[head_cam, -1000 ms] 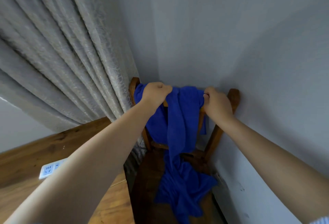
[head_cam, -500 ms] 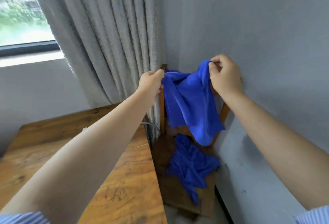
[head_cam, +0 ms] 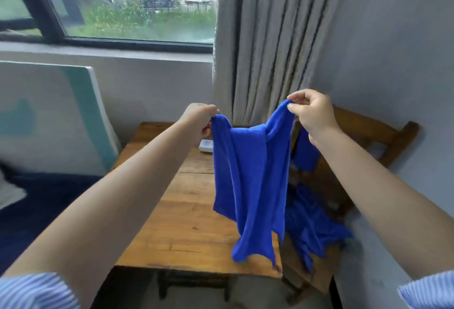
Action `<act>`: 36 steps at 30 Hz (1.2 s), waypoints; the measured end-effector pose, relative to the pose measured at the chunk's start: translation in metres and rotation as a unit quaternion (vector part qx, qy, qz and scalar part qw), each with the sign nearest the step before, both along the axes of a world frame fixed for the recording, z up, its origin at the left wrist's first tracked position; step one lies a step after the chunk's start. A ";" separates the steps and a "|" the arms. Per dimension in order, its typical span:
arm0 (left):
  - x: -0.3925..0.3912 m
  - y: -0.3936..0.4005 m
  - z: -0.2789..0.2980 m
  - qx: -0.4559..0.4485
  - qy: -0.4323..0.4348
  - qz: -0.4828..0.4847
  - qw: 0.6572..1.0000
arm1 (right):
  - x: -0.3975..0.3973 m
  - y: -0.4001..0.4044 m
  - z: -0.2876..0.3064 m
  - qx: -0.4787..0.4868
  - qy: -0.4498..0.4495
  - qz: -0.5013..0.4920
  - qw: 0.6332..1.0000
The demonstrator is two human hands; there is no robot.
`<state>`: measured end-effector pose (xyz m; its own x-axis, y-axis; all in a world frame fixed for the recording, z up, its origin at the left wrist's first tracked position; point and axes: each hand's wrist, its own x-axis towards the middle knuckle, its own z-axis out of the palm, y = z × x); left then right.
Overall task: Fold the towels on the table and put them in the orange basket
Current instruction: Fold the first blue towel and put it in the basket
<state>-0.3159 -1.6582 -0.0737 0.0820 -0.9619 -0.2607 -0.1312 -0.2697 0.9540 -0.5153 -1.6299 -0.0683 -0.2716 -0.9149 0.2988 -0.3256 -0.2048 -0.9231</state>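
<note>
A blue towel point(head_cam: 250, 176) hangs in the air over the right side of the wooden table point(head_cam: 186, 222). My left hand point(head_cam: 199, 122) grips its upper left corner, and my right hand point(head_cam: 310, 114) pinches the upper right corner between thumb and fingers. The cloth sags between the two hands and its lower tips dangle near the table's front right corner. More blue towels point(head_cam: 312, 227) lie crumpled on the seat of a wooden chair point(head_cam: 383, 134) to the right; one drapes from its back. No orange basket is in view.
A white power strip point(head_cam: 205, 146) lies at the table's far edge. Grey curtains point(head_cam: 270, 38) hang behind, beside a window point(head_cam: 137, 1). A white and teal board point(head_cam: 61, 117) leans at the left. The grey wall point(head_cam: 393, 50) runs close along the right.
Both hands lifted the towel off the chair back and carried it left, over the table. The view swung left from the corner, bringing the window and table in.
</note>
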 end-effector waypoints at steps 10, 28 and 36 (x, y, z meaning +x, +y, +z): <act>0.131 -0.012 -0.019 -0.059 -0.099 0.079 0.990 | 0.106 -0.068 -0.028 0.136 -0.112 0.099 0.979; 0.282 -0.192 -0.030 -0.125 -0.122 0.259 0.950 | 0.205 -0.254 -0.034 0.115 -0.170 0.046 0.978; 0.336 -0.168 -0.120 0.032 -0.398 0.029 0.916 | 0.240 -0.199 -0.113 0.259 -0.095 0.004 0.961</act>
<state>0.0200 -1.8260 -0.1932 0.3213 -0.9346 -0.1527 -0.7621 -0.3509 0.5441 -0.2757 -1.8290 -0.1816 -0.2679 -0.9299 -0.2522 -0.1419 0.2970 -0.9443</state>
